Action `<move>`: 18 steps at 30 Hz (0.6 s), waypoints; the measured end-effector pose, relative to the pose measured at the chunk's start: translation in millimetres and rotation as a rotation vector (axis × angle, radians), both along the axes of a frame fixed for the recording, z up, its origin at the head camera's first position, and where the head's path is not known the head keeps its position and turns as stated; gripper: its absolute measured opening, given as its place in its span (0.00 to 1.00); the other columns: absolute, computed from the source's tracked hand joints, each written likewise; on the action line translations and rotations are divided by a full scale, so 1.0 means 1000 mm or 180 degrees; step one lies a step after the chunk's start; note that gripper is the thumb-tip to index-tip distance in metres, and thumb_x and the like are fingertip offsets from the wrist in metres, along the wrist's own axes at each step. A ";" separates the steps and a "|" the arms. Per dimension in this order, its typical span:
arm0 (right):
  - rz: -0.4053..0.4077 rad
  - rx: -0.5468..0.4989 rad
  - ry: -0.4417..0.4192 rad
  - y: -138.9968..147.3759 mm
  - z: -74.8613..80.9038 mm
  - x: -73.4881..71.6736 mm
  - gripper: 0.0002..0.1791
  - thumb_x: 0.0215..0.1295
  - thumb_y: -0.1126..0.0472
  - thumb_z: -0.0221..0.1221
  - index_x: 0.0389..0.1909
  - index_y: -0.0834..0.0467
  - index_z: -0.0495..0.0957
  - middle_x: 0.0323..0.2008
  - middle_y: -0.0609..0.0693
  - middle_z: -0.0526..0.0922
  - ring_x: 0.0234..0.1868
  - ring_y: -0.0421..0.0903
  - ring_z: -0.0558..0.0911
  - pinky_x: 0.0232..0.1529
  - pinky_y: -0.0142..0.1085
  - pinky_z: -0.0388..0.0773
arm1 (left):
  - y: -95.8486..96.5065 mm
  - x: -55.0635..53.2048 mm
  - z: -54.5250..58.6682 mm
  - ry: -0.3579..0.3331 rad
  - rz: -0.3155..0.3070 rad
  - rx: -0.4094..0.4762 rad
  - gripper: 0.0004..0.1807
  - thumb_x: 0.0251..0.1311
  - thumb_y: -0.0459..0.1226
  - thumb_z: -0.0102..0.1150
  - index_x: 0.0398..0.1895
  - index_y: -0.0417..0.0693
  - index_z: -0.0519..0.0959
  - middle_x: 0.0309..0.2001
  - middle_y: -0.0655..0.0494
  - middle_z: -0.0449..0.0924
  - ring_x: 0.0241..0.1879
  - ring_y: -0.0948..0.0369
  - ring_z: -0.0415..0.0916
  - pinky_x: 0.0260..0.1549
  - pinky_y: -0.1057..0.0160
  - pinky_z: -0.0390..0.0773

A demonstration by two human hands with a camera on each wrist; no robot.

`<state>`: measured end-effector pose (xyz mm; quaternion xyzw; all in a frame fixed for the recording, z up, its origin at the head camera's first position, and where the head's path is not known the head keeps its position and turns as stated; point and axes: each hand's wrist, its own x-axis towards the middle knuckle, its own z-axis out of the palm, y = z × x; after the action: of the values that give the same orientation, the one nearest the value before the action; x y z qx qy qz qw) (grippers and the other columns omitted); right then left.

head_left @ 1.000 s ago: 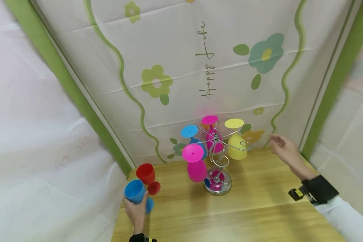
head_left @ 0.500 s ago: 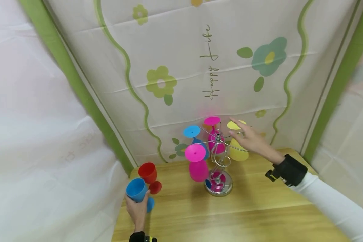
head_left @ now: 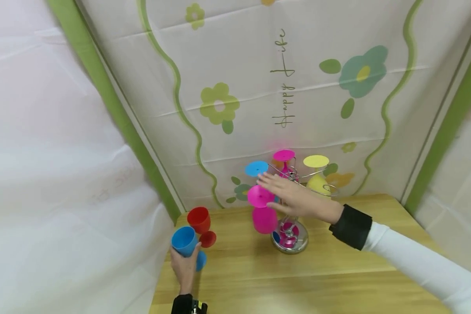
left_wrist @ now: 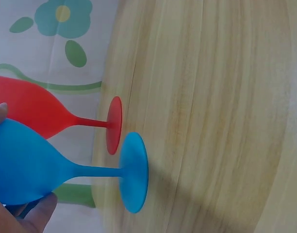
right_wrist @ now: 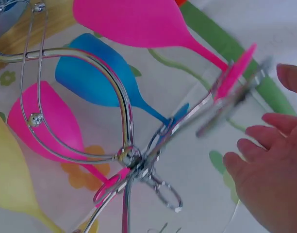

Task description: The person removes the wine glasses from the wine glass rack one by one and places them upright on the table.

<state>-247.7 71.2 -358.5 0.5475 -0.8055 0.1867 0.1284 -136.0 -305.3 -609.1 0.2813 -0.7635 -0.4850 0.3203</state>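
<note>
My left hand (head_left: 183, 268) holds a blue plastic goblet (head_left: 184, 241) by its bowl, mouth up. A red goblet (head_left: 199, 220) stands close behind it; both stems and feet show in the left wrist view. My right hand (head_left: 294, 198), fingers extended, hovers above a chrome wire goblet rack (head_left: 303, 244). Its fingertips are near the foot of the front pink goblet (head_left: 264, 221), which hangs upside down. In the right wrist view the fingers (right_wrist: 255, 148) appear apart from that foot and hold nothing. The hand hides part of the rack in the head view.
Also hanging upside down on the rack are a blue goblet (right_wrist: 95, 73), a back pink goblet (head_left: 284, 155) and a yellow goblet (head_left: 317, 184). An unoccupied wire loop (head_left: 329, 188) sticks out at the right. Printed cloth (head_left: 251, 56) walls the wooden table (head_left: 239, 279).
My right hand has swept left from beyond the rack's right side, past the yellow goblet, to the front pink goblet. The left hand keeps its hold on the blue goblet.
</note>
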 end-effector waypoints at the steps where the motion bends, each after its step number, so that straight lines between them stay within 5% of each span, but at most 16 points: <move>1: 0.0042 0.0124 0.0053 -0.003 -0.003 0.001 0.39 0.68 0.58 0.66 0.74 0.68 0.62 0.76 0.65 0.63 0.78 0.64 0.61 0.75 0.57 0.63 | 0.000 0.000 0.000 -0.0001 0.0011 -0.0015 0.55 0.52 0.49 0.78 0.76 0.40 0.55 0.69 0.32 0.68 0.66 0.33 0.67 0.65 0.24 0.64; 7: 0.0152 0.0571 0.0436 -0.015 -0.015 0.002 0.38 0.68 0.59 0.66 0.74 0.68 0.63 0.75 0.65 0.66 0.76 0.64 0.65 0.74 0.57 0.66 | 0.003 -0.001 0.000 0.0038 0.0005 -0.0023 0.55 0.52 0.47 0.79 0.76 0.39 0.56 0.68 0.32 0.69 0.66 0.33 0.67 0.65 0.24 0.64; 18: -0.0003 0.0617 0.0860 -0.023 -0.022 0.002 0.36 0.66 0.62 0.67 0.73 0.65 0.67 0.72 0.63 0.71 0.74 0.61 0.70 0.73 0.54 0.70 | 0.002 -0.001 0.000 -0.0024 0.0000 -0.0010 0.55 0.53 0.48 0.78 0.77 0.40 0.55 0.69 0.32 0.68 0.67 0.33 0.66 0.66 0.24 0.63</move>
<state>-246.1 48.6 -380.9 0.5772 -0.7954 0.0327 0.1823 -136.5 -303.3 -609.0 0.2826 -0.7655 -0.4828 0.3179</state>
